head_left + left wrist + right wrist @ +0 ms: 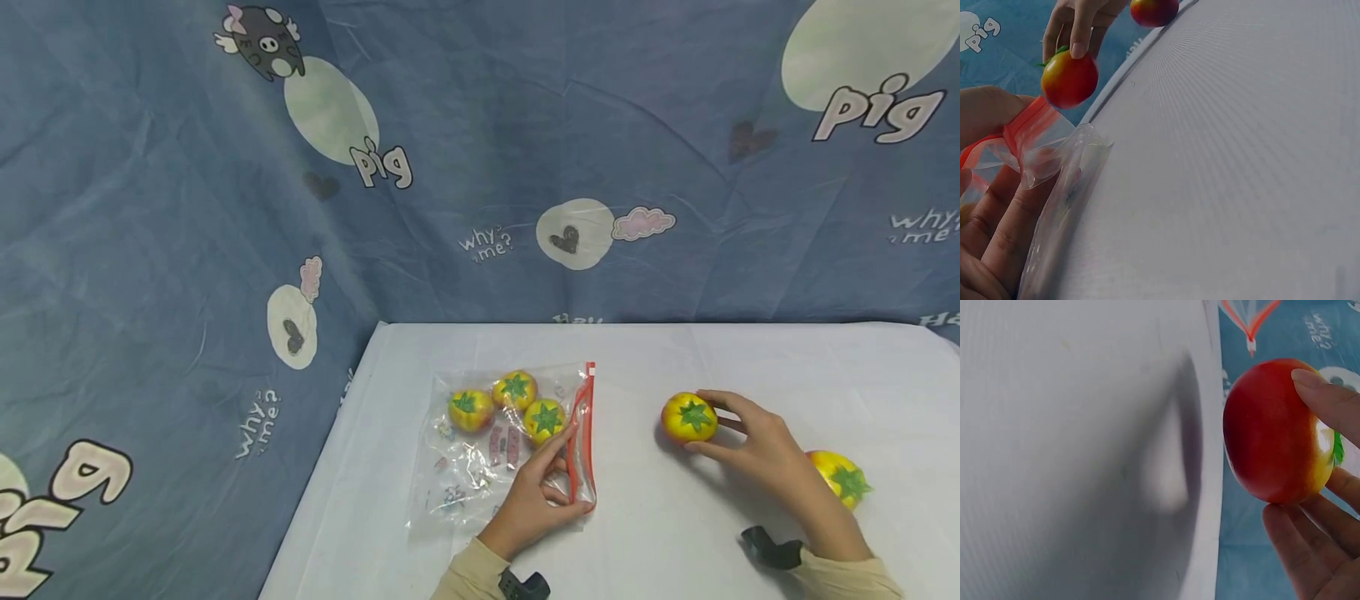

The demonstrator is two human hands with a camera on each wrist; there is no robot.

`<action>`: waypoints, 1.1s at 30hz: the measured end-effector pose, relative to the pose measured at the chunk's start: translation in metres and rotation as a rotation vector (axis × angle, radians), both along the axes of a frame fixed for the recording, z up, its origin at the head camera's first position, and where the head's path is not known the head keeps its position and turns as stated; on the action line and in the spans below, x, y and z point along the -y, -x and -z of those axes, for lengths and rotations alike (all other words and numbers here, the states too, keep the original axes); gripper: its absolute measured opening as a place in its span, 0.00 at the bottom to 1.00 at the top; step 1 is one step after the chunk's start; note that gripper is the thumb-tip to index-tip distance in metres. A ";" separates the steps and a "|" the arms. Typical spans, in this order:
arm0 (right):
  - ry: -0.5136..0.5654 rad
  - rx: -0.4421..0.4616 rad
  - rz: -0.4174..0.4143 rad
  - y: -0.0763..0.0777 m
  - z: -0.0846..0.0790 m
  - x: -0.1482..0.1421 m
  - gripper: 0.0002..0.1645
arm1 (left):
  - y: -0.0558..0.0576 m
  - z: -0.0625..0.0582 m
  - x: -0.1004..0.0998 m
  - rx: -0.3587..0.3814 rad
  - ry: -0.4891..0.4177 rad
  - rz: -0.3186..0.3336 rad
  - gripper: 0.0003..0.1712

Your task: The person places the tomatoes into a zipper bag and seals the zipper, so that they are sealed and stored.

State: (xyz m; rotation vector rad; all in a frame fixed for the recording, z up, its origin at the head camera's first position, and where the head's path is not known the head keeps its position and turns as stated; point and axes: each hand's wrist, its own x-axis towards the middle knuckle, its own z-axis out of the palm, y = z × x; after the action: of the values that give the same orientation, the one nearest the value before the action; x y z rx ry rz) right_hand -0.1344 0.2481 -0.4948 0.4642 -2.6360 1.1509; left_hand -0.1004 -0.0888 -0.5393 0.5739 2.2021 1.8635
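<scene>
A clear zip bag [442, 479] with a red zip edge [590, 442] lies on the white table, three yellow-red tomatoes with green leafy tops inside, one of them this tomato [470, 411]. My left hand [531, 507] grips the bag at its red-edged mouth, which stands parted in the left wrist view. Right of the bag, my right hand [772, 454] holds another tomato [688, 418] between thumb and fingers, its red underside [1272, 431] filling much of the right wrist view. That tomato is raised off the table, with a shadow below it.
One more tomato [838, 477] lies on the white tablecloth [637, 533] at the right, partly hidden behind my right forearm. Blue printed cloth [480, 150] hangs behind and to the left of the table. Dark straps with devices [525, 585] sit on both wrists.
</scene>
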 end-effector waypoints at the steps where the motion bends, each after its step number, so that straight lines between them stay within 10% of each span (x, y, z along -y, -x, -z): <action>1: -0.002 0.000 -0.005 0.001 0.001 0.002 0.44 | 0.000 0.000 0.000 0.002 0.000 -0.001 0.60; 33: 0.017 -0.019 -0.110 0.017 0.012 0.054 0.43 | 0.000 -0.001 0.000 0.023 0.004 -0.003 0.59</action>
State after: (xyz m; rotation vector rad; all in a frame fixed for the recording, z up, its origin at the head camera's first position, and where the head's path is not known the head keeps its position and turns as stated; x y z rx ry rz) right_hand -0.1514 0.1944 -0.5073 0.6205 -2.6116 1.1932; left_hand -0.1008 -0.0889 -0.5381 0.5465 2.1926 1.8575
